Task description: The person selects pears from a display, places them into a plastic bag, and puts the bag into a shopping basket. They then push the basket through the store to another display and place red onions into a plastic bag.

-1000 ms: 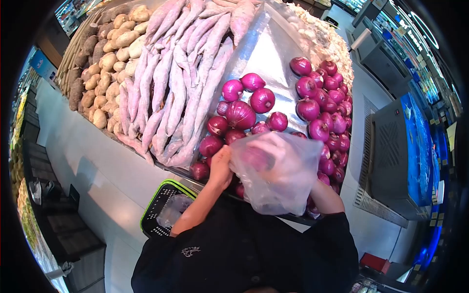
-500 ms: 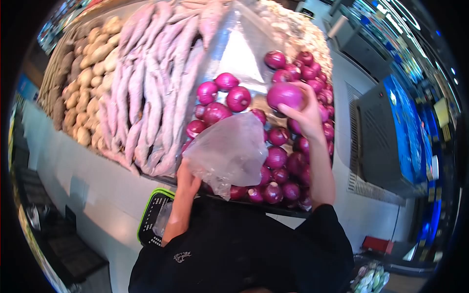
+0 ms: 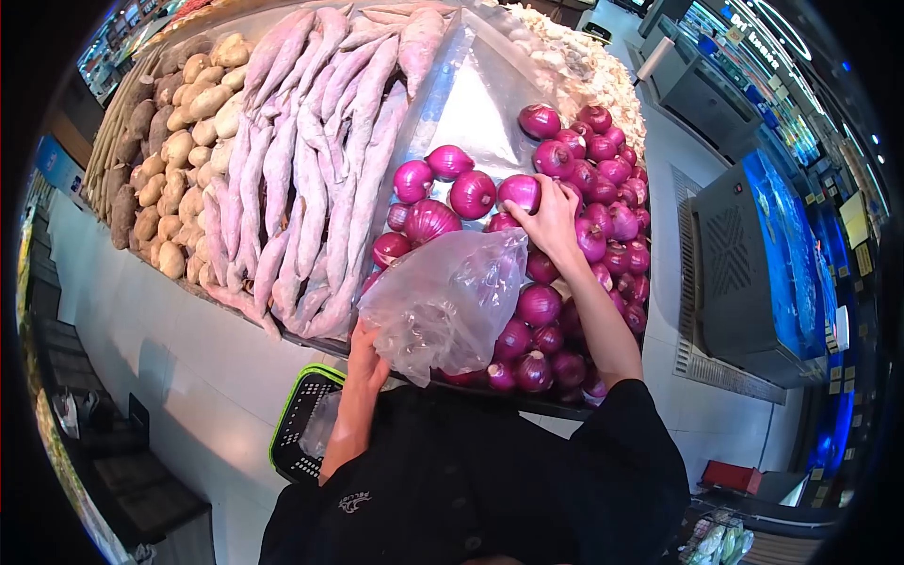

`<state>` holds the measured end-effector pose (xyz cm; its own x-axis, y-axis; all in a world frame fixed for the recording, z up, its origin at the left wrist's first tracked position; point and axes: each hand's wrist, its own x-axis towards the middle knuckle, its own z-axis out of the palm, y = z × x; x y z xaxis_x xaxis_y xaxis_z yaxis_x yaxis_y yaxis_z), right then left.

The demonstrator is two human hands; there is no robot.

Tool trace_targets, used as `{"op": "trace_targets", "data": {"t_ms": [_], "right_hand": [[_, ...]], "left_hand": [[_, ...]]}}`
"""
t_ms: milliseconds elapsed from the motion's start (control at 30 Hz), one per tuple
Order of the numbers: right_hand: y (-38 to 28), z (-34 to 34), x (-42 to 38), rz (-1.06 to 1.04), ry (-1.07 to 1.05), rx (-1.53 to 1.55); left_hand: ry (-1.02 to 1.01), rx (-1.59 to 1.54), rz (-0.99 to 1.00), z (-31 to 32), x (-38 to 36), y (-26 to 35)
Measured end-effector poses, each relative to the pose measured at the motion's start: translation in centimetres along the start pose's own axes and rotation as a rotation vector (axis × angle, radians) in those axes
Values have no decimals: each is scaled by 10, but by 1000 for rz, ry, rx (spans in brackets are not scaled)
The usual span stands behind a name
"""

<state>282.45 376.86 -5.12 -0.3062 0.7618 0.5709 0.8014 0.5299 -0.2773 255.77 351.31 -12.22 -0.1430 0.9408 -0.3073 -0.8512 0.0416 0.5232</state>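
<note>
A red onion (image 3: pixel 520 193) is in the grip of my right hand (image 3: pixel 551 221), just above and beyond the mouth of a clear plastic bag (image 3: pixel 443 297). My left hand (image 3: pixel 367 353) is closed on the near left edge of that bag, part of its fingers hidden by the plastic. The bag hangs over the onion pile and looks slack. Loose red onions (image 3: pixel 539 305) lie around and under it, with more to the right of my right wrist.
Left of the onions lie long pale sweet potatoes (image 3: pixel 320 169), then potatoes (image 3: pixel 188 122). Garlic (image 3: pixel 584 66) is heaped at the back right. A black basket with a green rim (image 3: pixel 299 414) stands on the floor below my left forearm. A grey cabinet (image 3: pixel 744 264) stands right.
My right hand has moved left and slightly toward me with the onion, closer to the bag. My left hand stays on the bag, almost in place.
</note>
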Motion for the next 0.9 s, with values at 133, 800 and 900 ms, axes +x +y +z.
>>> {"op": "trace_targets", "data": {"t_ms": [133,800,900], "right_hand": [[-2,-4,4,-14,-112,-35],[-252,-33,25,-920,-1192,1200],[-256,-15,10,-1044,-1450,1172]], "left_hand": [[-17,-48,3,-10,-9,6],[206,360,99,-80,-155,12],[283,325,122,-116,-185,-39]]}}
